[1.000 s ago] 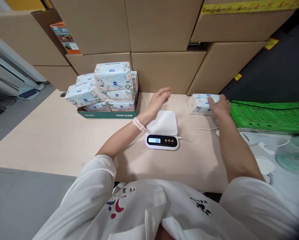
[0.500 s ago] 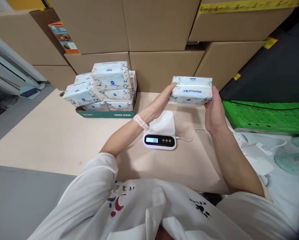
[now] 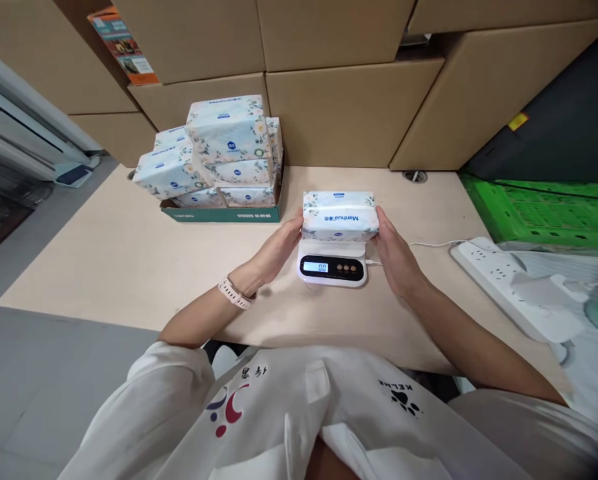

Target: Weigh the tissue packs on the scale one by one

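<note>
A white tissue pack with a floral print and blue lettering sits on or just above the white digital scale, whose display reads 0.0. My left hand presses against the pack's left end. My right hand presses against its right end. Both hands clasp the pack between them. A pale watch is on my left wrist.
A green tray at the back left holds several stacked tissue packs. Cardboard boxes form a wall behind the beige table. A green crate and a white power strip lie at the right.
My right hand picked the pack up from the table's right side, my left hand joined it, and both brought it down over the scale. The camera tilted downward.
</note>
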Motion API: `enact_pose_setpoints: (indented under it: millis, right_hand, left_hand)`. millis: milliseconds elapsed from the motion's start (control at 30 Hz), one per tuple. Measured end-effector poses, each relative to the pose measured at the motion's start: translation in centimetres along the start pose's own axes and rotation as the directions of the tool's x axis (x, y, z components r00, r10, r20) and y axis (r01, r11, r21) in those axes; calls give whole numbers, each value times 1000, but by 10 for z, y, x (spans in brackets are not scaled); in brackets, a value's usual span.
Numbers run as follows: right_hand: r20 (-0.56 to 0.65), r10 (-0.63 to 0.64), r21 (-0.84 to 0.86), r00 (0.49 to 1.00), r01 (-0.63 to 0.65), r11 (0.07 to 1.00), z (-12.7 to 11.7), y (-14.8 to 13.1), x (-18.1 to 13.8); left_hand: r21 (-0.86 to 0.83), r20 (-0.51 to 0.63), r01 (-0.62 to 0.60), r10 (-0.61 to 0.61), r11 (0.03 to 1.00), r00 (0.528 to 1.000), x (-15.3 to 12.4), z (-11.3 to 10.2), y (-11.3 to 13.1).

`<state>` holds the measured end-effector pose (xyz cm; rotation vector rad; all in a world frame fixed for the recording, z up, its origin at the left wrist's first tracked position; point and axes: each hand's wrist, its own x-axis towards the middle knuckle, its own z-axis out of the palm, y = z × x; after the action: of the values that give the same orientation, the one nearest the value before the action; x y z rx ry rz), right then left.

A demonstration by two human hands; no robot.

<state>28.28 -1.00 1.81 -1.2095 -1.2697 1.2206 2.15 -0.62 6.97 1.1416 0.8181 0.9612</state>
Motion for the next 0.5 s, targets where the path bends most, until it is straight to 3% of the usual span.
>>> enact_pose_setpoints:
  millis: [133,200,333,500]
  right_hand:
    - [-134,-76,-79,988,66,995,-2,2,-11]
    - [-242,-164,-125,956,137,983,-2,6,-19]
    - [-336,-309,-272,890,223,936,-5,18,-31]
    - [-317,-338,-319,886,236,918,-8,23,-34]
  left_hand:
    - [29,-162,56,-50,998,985,-3,-20,-16]
    - [36,-255,85,-73,996,964,-6,-29,-29]
    - [40,-392,-29,42,999,919,-14,-33,-58]
    - [27,-381,-57,63,998,923,-24,-26,-77]
